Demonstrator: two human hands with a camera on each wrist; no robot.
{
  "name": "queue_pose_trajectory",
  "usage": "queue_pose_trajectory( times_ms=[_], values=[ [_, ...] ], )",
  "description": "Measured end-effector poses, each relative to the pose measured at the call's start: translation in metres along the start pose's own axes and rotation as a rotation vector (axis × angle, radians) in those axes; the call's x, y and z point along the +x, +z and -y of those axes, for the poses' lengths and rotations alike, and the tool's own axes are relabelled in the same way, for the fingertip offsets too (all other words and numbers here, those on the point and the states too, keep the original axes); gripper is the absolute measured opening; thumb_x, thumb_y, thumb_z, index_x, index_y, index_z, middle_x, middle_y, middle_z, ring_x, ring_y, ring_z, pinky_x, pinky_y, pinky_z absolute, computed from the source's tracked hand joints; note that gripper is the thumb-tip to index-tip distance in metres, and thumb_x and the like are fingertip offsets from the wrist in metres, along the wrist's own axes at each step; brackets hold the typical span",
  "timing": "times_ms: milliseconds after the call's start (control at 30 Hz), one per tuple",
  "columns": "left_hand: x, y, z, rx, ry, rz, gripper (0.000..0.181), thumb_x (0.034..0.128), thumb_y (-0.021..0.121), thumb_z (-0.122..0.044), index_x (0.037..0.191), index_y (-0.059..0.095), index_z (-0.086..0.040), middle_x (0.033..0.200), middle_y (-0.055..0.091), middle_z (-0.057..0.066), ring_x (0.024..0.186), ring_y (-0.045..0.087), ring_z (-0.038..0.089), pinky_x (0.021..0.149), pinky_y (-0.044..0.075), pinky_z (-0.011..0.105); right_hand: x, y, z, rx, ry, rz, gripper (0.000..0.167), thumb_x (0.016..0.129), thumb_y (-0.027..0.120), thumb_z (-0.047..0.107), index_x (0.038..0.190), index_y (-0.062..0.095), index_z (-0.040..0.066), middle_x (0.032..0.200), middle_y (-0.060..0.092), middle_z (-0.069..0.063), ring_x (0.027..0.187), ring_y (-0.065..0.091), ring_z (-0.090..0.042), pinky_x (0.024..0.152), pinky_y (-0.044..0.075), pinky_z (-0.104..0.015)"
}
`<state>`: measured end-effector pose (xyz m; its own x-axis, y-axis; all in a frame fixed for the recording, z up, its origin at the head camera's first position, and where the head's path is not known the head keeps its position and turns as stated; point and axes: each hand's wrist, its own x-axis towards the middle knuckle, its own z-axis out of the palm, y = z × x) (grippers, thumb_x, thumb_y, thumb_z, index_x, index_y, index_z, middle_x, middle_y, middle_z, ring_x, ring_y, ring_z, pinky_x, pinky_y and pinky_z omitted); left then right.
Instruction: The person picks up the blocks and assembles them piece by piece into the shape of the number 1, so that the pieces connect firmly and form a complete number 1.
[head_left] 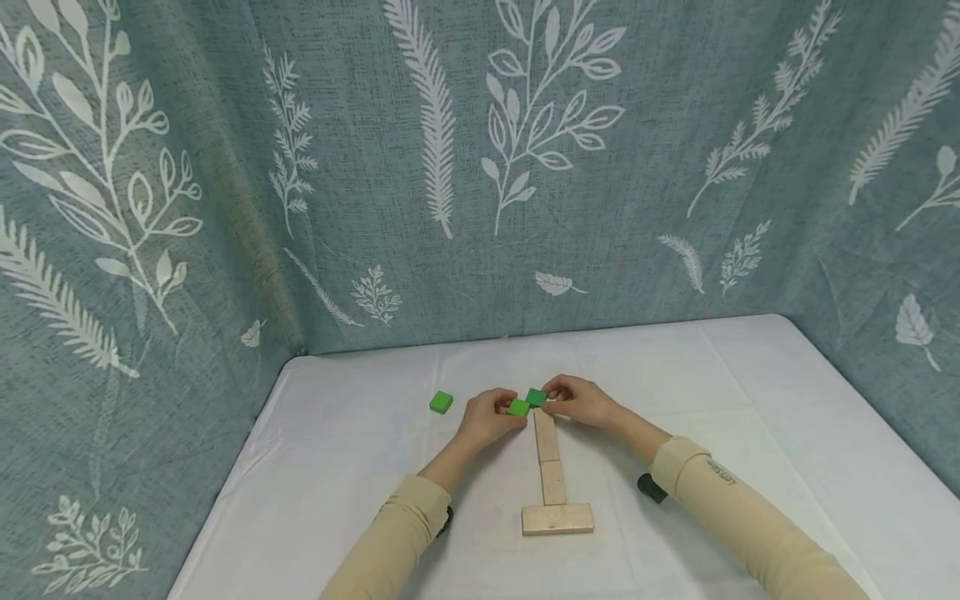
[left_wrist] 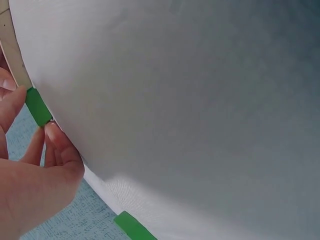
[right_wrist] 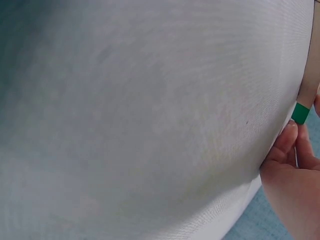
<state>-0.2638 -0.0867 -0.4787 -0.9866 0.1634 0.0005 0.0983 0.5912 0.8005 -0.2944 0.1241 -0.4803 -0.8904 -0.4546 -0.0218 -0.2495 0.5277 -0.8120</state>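
In the head view my left hand [head_left: 483, 419] pinches a light green block [head_left: 518, 407] between thumb and fingers. Close by on the right, my right hand [head_left: 585, 402] holds a darker green block [head_left: 536, 397] by its right side. Both blocks sit at the far end of a line of two plain wooden blocks, the far one [head_left: 547, 435] and the near one [head_left: 552, 483]. The left wrist view shows a green block [left_wrist: 38, 107] at the left fingertips; in the right wrist view the darker block [right_wrist: 300, 113] meets the right fingertips.
A crosswise wooden block [head_left: 557, 519] lies at the near end of the line. Another light green block [head_left: 441, 402] rests left of my left hand. Everything stands on a white-covered table [head_left: 337, 467], with a patterned teal curtain [head_left: 465, 275] behind and at both sides.
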Motion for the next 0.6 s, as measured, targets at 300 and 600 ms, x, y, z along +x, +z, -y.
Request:
queue_pose_trajectory(
  times_ms=[300,600],
  values=[
    [-0.0018,-0.0011,-0.0002,-0.023,-0.009,-0.002,0.047,0.0784,0.08,-0.013,0.12,0.064,0.002,0.103,0.066,0.012,0.083,0.056,0.017,0.071,0.048,0.03,0.0008,0.0007,0.001,0.005,0.032,-0.006,0.028,0.092,0.067,0.019,0.114,0.063,0.002,0.093,0.059,-0.002,0.083,0.051,-0.015,0.072,0.043,-0.03],
    [-0.0024,-0.0039,0.0005,-0.066,-0.057,-0.029,0.04,0.0809,0.078,-0.012,0.118,0.066,-0.001,0.109,0.067,0.012,0.096,0.061,0.025,0.079,0.052,0.036,0.0008,0.002,0.0007,0.001,0.022,-0.009,0.029,0.092,0.066,0.02,0.115,0.063,0.003,0.093,0.058,-0.002,0.083,0.051,-0.015,0.072,0.043,-0.03]
  ],
)
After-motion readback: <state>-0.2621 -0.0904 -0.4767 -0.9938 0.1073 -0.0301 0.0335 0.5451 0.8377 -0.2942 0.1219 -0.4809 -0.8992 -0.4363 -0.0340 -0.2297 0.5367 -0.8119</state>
